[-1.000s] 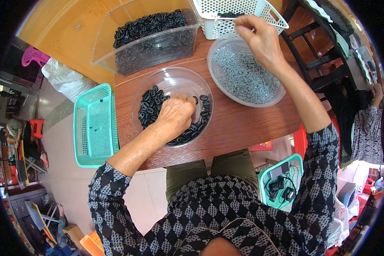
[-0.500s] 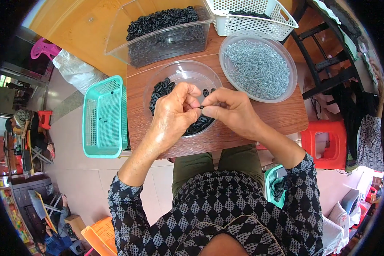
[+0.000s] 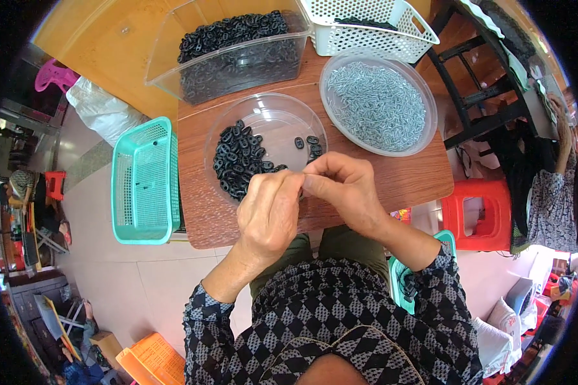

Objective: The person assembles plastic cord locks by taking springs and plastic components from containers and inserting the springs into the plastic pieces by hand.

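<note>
My left hand (image 3: 270,208) and my right hand (image 3: 348,189) meet fingertip to fingertip over the near edge of a clear round tub (image 3: 263,97). Both are closed in a pinch; whatever is between the fingers is hidden. Inside the tub, a heap of small black oval pieces with two holes (image 3: 237,157) lies at the left. A few similar black pieces (image 3: 313,146) lie apart at its right side. Right of it, a round translucent tray (image 3: 431,106) is filled with small silvery metal pieces (image 3: 382,106) that look like screws.
On the wooden table (image 3: 202,221), a clear rectangular bin (image 3: 167,70) of black pieces and a white perforated basket (image 3: 372,42) stand at the back. A green basket (image 3: 144,192) is at the left. Red stool (image 3: 478,218) and another person's arm (image 3: 562,131) appear at the right.
Both hands have drawn nearer to my body, and the left has turned so its back shows. The small black piece seen at the fingertips earlier is now hidden. My view has shifted slightly.
</note>
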The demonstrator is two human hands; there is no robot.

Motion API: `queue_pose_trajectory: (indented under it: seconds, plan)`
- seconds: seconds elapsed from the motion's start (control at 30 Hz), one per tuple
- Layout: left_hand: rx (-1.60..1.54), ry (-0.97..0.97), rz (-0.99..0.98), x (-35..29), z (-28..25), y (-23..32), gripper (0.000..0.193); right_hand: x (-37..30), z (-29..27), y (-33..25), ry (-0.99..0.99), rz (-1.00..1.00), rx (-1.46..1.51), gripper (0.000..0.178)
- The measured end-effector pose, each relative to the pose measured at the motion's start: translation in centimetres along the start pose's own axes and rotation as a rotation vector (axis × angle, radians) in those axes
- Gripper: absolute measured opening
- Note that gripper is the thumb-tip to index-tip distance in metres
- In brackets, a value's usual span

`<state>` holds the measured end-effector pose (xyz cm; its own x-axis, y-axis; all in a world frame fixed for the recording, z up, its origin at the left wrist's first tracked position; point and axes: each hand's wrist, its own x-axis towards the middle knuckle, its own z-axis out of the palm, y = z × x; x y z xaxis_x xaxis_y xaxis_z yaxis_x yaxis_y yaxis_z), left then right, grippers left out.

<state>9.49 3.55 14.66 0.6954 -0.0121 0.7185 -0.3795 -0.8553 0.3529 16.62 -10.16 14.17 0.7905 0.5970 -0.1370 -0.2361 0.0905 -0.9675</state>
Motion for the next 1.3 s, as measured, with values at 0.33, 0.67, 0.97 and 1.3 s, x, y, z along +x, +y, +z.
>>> queue_pose_trajectory:
  seconds: [0.33,0.67,0.97,1.3]
  plan:
    - [-0.162,0.018,-0.382,-1.5,0.0,0.3,0.021,-0.8,0.7,1.2,0.004,-0.286,-0.343,0.009]
    - [-0.576,0.023,-0.836,-3.2,0.6,-2.0,0.020,0.0,-3.5,4.9,0.268,-0.454,-0.784,0.023]
    - [-0.293,-0.084,-0.655,-2.9,0.0,-0.9,0.018,3.0,-5.1,7.3,0.339,-0.479,-1.336,0.032]
    - [-0.341,-0.040,-0.672,-3.3,0.1,-0.9,0.017,5.1,-4.7,6.7,0.293,-0.323,-1.462,0.039]
